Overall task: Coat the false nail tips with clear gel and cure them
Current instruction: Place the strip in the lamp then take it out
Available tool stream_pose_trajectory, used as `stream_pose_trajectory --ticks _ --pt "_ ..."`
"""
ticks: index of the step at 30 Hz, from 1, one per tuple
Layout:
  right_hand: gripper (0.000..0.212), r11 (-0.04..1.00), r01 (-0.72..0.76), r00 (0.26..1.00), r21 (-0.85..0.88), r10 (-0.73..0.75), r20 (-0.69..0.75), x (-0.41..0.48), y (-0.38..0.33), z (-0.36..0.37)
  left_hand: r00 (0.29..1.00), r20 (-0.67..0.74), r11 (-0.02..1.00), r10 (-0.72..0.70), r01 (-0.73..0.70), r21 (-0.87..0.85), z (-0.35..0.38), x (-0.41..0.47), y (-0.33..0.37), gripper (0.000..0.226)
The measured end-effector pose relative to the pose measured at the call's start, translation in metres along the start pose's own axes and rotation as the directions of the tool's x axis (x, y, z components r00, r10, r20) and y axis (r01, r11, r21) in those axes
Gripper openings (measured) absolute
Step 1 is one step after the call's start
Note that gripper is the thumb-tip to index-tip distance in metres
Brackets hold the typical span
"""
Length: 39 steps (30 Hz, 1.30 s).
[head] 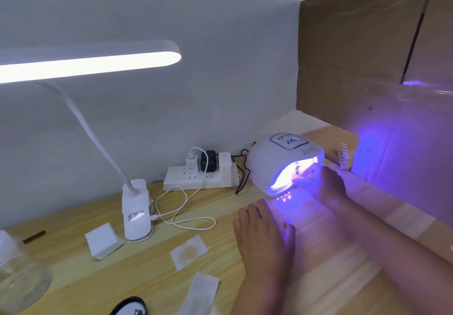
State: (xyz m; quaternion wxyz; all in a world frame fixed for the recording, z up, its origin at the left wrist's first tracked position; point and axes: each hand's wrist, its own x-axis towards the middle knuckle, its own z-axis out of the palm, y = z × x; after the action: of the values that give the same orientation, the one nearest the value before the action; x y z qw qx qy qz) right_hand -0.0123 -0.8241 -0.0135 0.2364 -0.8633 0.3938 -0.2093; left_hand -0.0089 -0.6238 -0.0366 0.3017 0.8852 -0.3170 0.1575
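Observation:
The white curing lamp stands at the back of the wooden desk, lit violet-white inside, its display on. My right hand reaches into its mouth, and the fingertips are washed out by the glare. A short row of false nail tips on a holder stands upright at those fingertips inside the lamp, apparently pinched by them. My left hand lies flat, palm down, on the desk in front of the lamp and holds nothing. A second clear holder with nail tips stands to the right of the lamp.
A cardboard sheet walls off the right side. A white power strip with chargers and cables sits left of the lamp. A clip desk lamp shines over the left. Wipes and a stained pad lie near a glass jar.

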Motion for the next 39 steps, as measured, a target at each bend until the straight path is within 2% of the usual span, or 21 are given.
stream_pose_trajectory --ticks 3,6,8,14,16,19,22,24,26,28,31,35,39 --pt "0.018 0.995 0.089 0.995 0.037 -0.090 0.032 -0.003 -0.007 0.009 0.999 0.036 1.000 -0.005 0.005 -0.011 0.000 -0.001 0.000 0.036" --pt "0.011 0.995 0.059 0.998 0.078 -0.056 -0.037 0.004 0.005 0.005 0.999 0.045 1.000 -0.007 0.007 -0.010 0.001 0.000 -0.001 0.036" --pt "0.013 0.995 0.062 0.998 0.081 -0.059 -0.031 0.008 0.015 0.001 1.000 0.027 1.000 0.001 -0.001 0.003 0.000 0.000 0.000 0.031" --pt "0.024 0.965 0.248 0.967 -0.087 -0.252 -0.043 0.009 0.022 0.008 0.997 0.066 0.999 -0.031 0.033 -0.029 0.002 0.002 -0.001 0.030" --pt "0.030 0.944 0.285 0.957 -0.168 -0.290 -0.002 0.010 0.016 0.016 0.996 0.077 0.999 -0.035 0.038 -0.029 0.003 0.002 -0.002 0.032" --pt "0.036 0.898 0.319 0.947 -0.302 -0.313 0.069 0.009 0.008 0.023 0.985 0.164 0.999 -0.049 0.050 -0.006 0.002 0.004 -0.004 0.040" --pt "0.035 0.891 0.345 0.935 -0.295 -0.354 0.024 0.005 0.004 0.021 0.982 0.183 0.999 -0.047 0.048 0.000 0.002 0.003 -0.004 0.041" --pt "0.025 0.932 0.281 0.941 -0.230 -0.314 -0.124 0.002 0.008 0.012 0.990 0.137 0.999 -0.037 0.040 -0.021 0.001 0.002 -0.002 0.040" --pt "0.018 0.968 0.119 0.950 -0.219 -0.175 -0.260 0.005 0.018 -0.002 0.995 0.099 0.999 -0.026 0.029 -0.030 0.001 0.002 -0.001 0.038" --pt "0.018 0.965 -0.048 0.954 -0.260 -0.033 -0.297 0.011 0.033 -0.018 0.993 0.113 0.999 -0.028 0.031 -0.025 0.001 0.002 -0.001 0.038" --pt "0.024 0.922 -0.151 0.968 -0.356 0.064 -0.243 0.022 0.052 -0.030 0.995 0.102 1.000 -0.018 0.020 -0.019 0.002 0.003 -0.002 0.032" --pt "0.034 0.858 -0.120 0.992 -0.499 0.088 -0.088 0.035 0.057 -0.026 0.997 0.078 1.000 -0.004 0.006 -0.020 0.003 0.003 -0.001 0.031" --pt "0.047 0.878 -0.122 0.990 -0.462 0.138 0.001 0.041 0.052 -0.025 0.996 0.087 1.000 0.001 0.000 -0.012 0.004 0.002 -0.003 0.033"
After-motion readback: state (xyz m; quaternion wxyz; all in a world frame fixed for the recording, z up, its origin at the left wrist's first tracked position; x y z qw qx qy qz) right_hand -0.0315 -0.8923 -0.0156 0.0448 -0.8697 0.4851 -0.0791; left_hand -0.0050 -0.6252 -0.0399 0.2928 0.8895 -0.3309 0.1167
